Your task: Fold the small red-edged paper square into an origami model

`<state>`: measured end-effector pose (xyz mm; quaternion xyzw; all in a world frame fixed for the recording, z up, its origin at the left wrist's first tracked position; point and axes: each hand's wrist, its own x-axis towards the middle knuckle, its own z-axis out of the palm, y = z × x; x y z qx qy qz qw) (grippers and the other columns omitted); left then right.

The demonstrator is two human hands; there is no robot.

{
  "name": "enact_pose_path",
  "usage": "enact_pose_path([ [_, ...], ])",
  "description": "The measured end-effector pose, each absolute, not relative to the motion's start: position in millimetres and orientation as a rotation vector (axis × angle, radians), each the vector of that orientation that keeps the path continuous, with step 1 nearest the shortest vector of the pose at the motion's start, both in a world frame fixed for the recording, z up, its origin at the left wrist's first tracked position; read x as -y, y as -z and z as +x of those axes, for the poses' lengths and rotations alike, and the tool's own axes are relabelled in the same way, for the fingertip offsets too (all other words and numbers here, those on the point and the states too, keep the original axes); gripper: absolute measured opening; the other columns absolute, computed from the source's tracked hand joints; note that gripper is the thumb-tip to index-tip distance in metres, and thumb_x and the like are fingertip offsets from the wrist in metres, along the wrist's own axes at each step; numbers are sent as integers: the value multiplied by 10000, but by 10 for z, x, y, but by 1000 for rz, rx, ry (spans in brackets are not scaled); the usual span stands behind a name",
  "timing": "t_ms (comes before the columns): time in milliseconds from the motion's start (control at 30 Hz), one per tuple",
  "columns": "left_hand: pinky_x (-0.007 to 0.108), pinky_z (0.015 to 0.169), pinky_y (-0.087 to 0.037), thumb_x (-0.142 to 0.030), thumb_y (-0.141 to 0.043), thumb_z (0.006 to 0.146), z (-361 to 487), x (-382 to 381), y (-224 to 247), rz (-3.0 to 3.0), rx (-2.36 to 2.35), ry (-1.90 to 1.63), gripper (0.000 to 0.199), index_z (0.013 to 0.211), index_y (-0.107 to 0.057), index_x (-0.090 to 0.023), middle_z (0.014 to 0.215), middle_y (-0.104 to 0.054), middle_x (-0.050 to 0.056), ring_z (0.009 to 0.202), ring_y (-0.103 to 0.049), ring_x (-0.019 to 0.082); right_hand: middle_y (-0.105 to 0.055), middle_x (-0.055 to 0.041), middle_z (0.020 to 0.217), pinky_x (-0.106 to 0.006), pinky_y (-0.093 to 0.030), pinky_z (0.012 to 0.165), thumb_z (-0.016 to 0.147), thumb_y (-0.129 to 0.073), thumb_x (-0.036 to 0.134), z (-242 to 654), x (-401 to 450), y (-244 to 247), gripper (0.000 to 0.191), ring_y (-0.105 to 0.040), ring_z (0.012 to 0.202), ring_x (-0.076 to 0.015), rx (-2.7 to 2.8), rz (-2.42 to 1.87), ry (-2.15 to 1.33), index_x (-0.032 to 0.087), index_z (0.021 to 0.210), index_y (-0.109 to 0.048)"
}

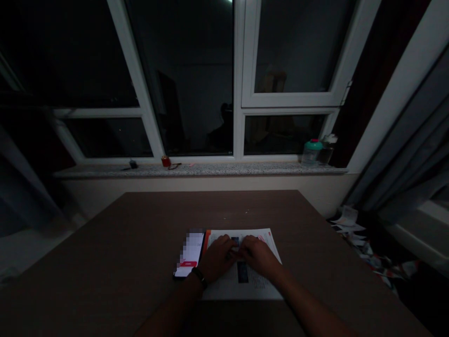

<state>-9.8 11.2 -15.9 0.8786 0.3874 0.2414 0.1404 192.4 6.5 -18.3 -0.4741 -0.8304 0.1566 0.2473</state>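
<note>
A printed sheet or booklet (259, 289) with dark pictures and an orange strip lies flat on the brown table. Over its middle, my left hand (218, 257), with a dark band at the wrist, has its fingers bent inward. My right hand (259, 255) meets it from the other side, fingertips close together or touching. Both hands look closed in a pinch; whatever may be between the fingers is too small and dark to make out. Left of the paper lies a phone (191, 252) with a lit screen, partly pixelated.
The brown table (140, 243) reaches toward a stone windowsill (217, 169). On the sill are a red jar (166, 161), a small dark item (133, 164) and a green-lidded container (312, 152) beside a clear bottle (328, 149). Papers (351, 220) are piled beyond the table's right edge.
</note>
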Motion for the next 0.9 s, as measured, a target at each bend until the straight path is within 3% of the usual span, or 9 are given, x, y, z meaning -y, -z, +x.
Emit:
enact_pose_path([
  [267, 351, 832, -401, -302, -624, 909, -95, -126, 172, 2539, -1140, -703, 182, 1072, -602, -224, 1019, -578, 43, 971, -510, 233, -640, -17, 972, -306, -348, 883, 944, -527, 245, 1913, -72, 202, 119, -592, 933, -168, 2203, -1341, -428, 217, 949, -643],
  [400, 344, 808, -396, -286, -615, 915, -95, -118, 168, 2551, -1161, -688, 95, 954, -593, -203, 996, -577, 41, 954, -506, 229, -608, -17, 937, -278, -366, 807, 901, -625, 326, 1917, -71, 197, 117, -576, 925, -172, 2247, -1292, -435, 216, 891, -661],
  [900, 334, 803, -400, -298, -627, 904, -91, -134, 201, 2517, -1192, -699, 117, 907, -574, -194, 991, -547, 36, 929, -505, 213, -569, -7, 876, -241, -384, 727, 900, -613, 259, 1881, -156, 218, 112, -566, 843, -153, 2245, -1244, -549, 191, 814, -586],
])
